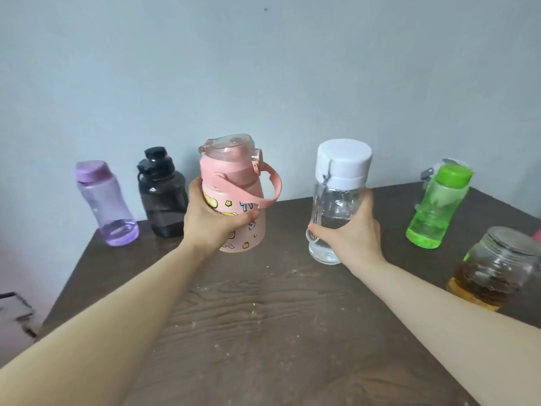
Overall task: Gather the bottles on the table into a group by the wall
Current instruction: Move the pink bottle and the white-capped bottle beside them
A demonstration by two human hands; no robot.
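We find no readable words, brand names or numbers anywhere. The pink bottle (234,197) carries only small cartoon stickers, such as a star and a rainbow, without lettering.

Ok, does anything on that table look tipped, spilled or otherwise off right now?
No spill or damage shows. The dark wooden table has pale specks scattered on it. A glass jar with a metal lid, holding brownish contents, stands nearest at the right, well away from the wall. Bottles seem to lean, likely wide-angle distortion.
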